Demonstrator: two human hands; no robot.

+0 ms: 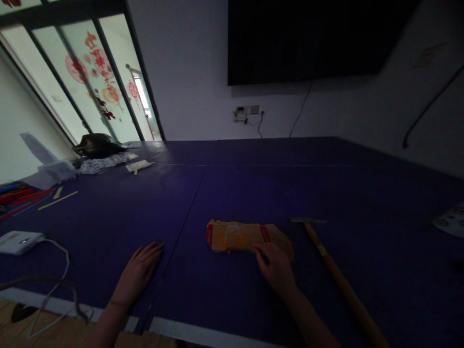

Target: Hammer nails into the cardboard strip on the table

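Observation:
A tan, sole-shaped piece (pixel 237 237) with a speckled surface, orange patches and red bands lies flat on the dark purple tabletop (pixel 253 193). My right hand (pixel 273 266) is closed at its near edge, thumb and fingers pinched on the rim towards the right end. To the left, my left hand (pixel 139 266) rests palm down on the table, fingers stretched out, apart from the piece and holding nothing. Right of my right hand lies a pick-like tool (pixel 337 273) with a long wooden handle and a thin metal head. The piece's exact kind is unclear.
A white box-shaped device (pixel 21 241) with a white cable (pixel 67 256) sits at the left. Beyond it are red and blue strips (pixel 25 200), a plastic container (pixel 58 173) and a black bag (pixel 97 145). A seam crosses the table. A pale object (pixel 451 222) stands at the right edge.

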